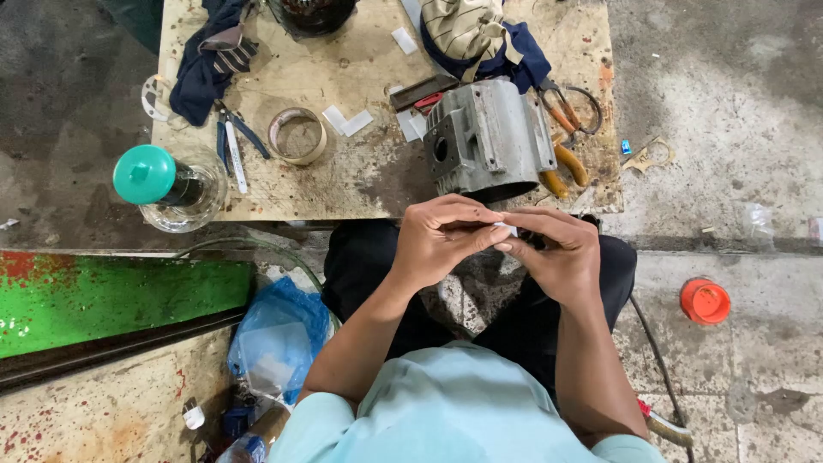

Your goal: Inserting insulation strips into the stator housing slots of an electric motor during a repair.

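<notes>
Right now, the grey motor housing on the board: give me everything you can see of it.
The grey motor housing looks like dull, scuffed cast metal: a ribbed hollow cylinder lying on its side, open end toward the person, with a boxy side block bearing a round hole. It rests on the stained wooden board near its front edge. Orange-handled pliers lie against its right side, folded cloth just behind. Neither hand touches it.

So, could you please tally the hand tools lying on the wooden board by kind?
Blue-handled pliers: 1
Orange-handled pliers: 1
Scissors: 1
Total: 3
</notes>
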